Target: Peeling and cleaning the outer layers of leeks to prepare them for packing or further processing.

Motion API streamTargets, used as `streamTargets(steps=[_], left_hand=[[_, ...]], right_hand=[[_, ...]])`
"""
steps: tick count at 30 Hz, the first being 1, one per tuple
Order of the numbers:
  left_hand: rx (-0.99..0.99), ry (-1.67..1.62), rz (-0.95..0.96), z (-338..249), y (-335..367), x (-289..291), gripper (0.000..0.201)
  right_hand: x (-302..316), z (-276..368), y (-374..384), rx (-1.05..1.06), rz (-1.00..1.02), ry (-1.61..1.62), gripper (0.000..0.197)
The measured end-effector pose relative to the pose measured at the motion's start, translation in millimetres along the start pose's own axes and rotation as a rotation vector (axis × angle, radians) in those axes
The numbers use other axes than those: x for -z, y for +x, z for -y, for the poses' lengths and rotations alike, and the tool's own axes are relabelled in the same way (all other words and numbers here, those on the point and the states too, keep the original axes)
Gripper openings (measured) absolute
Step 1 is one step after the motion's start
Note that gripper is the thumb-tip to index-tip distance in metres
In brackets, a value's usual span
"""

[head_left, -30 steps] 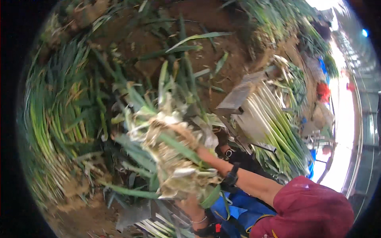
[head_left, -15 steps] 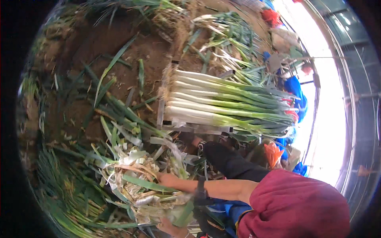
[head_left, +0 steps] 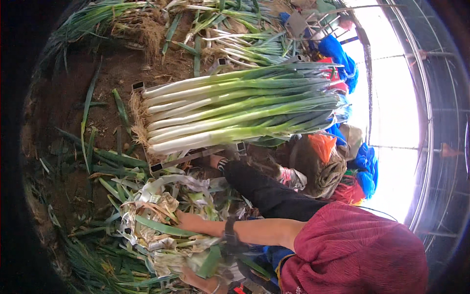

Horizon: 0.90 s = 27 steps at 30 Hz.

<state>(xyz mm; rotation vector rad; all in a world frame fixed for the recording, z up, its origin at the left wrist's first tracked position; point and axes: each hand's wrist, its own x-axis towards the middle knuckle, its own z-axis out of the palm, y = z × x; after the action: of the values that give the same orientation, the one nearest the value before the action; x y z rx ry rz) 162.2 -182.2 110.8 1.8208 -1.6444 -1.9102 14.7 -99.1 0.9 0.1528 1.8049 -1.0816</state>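
A heap of withered, papery green onion leaves (head_left: 154, 250) lies between my hands at lower middle, with pale skins and some green strips in it. My right hand (head_left: 191, 224), with a dark band on its wrist, is closed on the heap's upper side; its fingertips are sunk in the leaves. From below, my left hand (head_left: 199, 281) grips the heap's lower side, its fingers partly covered. Beyond them, trimmed green onions (head_left: 220, 110) with white stems lie side by side, roots to the left, on a metal frame (head_left: 191, 156).
More green onions (head_left: 249, 46) lie behind the frame, and another rooted bunch (head_left: 105, 19) at the far left. Loose leaves litter the brown soil (head_left: 73, 127). My leg (head_left: 264, 191) stretches beside the frame. Blue bags (head_left: 338, 56) and an orange bag (head_left: 323, 147) sit at the right.
The view has shifted, so the frame of onions appears larger and farther left. Both hands keep their places on the leaf heap, which looks little changed.
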Motion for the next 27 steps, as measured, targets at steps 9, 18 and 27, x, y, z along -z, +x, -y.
streamTargets(steps=[9,18,27], left_hand=[[-0.182,0.24,0.018,-16,-14,-1,0.054],[-0.277,0.1,-0.192,-20,-2,13,0.035],[0.035,-0.268,-0.309,-43,1,2,0.034]], right_hand=[[-5,10,-14,-0.028,-0.005,0.063,0.067],[-3,52,-23,-0.044,0.097,-0.052,0.068],[-25,54,-10,-0.022,0.142,-0.178,0.08]])
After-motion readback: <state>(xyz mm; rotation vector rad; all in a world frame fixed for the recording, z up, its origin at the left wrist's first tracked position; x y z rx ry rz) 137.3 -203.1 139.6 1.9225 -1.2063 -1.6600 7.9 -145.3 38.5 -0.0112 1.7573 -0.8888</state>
